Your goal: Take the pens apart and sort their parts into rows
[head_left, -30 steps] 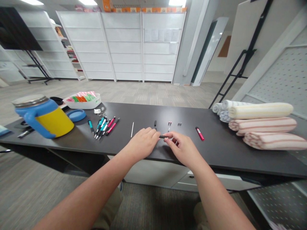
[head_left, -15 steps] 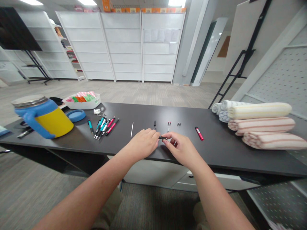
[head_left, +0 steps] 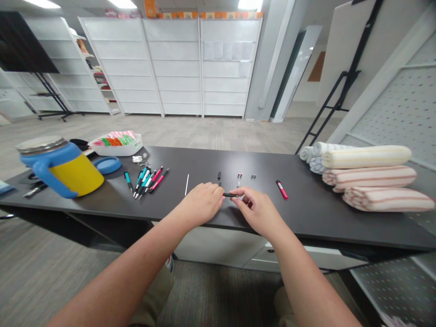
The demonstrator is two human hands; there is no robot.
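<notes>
A thin black pen barrel lies crosswise between my two hands, low over the front of the dark table. My left hand is closed around its left end, which the fingers hide. With thumb and fingertips, my right hand pinches the right end. Just beyond the hands sit a short black pen piece, small red-tipped parts and small metal-looking parts. Left of my left hand is a thin white refill. A red pen or marker lies to the right.
Several pens lie heaped on the left. Behind them are a blue-and-yellow mug, a blue lid and a white basket of colourful packets. Rolled towels are stacked at the right end.
The black barrel has turned slightly and more of it shows between my hands. Both hands stay almost in place, and the view has shifted a little.
</notes>
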